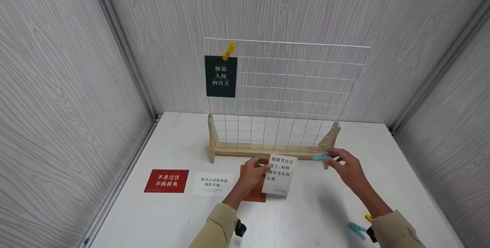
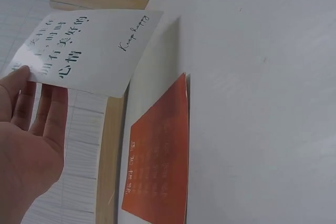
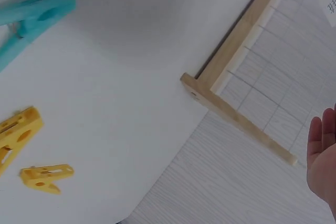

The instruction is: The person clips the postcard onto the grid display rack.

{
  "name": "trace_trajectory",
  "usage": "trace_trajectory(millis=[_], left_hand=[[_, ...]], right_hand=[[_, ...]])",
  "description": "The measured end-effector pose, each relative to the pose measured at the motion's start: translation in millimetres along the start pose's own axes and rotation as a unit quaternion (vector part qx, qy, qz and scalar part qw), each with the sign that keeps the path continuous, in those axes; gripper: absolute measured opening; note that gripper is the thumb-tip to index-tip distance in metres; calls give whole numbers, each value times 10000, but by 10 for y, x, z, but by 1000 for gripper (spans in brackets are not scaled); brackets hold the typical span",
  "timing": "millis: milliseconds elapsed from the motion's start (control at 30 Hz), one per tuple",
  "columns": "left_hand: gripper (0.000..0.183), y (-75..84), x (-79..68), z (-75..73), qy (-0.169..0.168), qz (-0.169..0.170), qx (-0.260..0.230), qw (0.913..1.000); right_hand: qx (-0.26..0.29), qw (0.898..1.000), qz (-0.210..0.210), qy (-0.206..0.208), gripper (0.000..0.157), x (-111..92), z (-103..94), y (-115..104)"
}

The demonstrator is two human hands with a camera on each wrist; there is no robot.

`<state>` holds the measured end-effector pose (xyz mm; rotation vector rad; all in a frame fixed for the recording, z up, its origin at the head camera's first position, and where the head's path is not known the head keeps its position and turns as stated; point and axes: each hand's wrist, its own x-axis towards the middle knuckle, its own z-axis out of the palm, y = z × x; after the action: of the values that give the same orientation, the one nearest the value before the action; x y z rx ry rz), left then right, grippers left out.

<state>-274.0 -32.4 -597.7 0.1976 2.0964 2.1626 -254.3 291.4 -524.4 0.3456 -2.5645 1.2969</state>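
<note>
My left hand (image 1: 251,175) pinches a white printed card (image 1: 281,177) by its left edge, lifted above the table. The left wrist view shows thumb and fingertips on that card (image 2: 100,45), with "Keep happy" written near one end. My right hand (image 1: 345,165) holds a light blue clothespin (image 1: 321,157) between thumb and fingers, near the rack's right foot. In the right wrist view only part of that hand (image 3: 324,166) shows, and the held clothespin is out of sight. An orange card (image 2: 157,156) lies on the table below my left hand.
A white wire grid (image 1: 294,75) stands in a wooden base (image 1: 264,152). A dark green card (image 1: 221,81) hangs at its upper left by a yellow clothespin (image 1: 229,51). On the table lie a red card (image 1: 166,181), a white card (image 1: 212,190) and several clothespins (image 1: 357,230).
</note>
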Motion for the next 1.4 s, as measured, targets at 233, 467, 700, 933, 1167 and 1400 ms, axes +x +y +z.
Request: trace_trajectory(millis=[233, 467, 700, 933, 1167, 1400], left_hand=[[28, 134, 2, -52, -70, 71, -414, 9991], [28, 283, 10, -92, 60, 160, -343, 9993], [26, 419, 66, -148, 191, 382, -95, 9990], [24, 549, 169, -195, 160, 652, -167, 9976], [24, 757, 311, -262, 287, 1097, -14, 9936], [25, 1052, 472, -386, 522, 1520, 94, 9870]], right_hand=[[389, 9984, -366, 163, 33, 181, 84, -210], [299, 9989, -315, 182, 36, 300, 82, -356], [385, 9981, -419, 222, 31, 420, 63, -492], [322, 9984, -431, 189, 27, 556, 24, -690], [74, 9959, -823, 361, 25, 724, -1, -890], [-88, 9928, -1118, 424, 22, 858, -7, -1080]])
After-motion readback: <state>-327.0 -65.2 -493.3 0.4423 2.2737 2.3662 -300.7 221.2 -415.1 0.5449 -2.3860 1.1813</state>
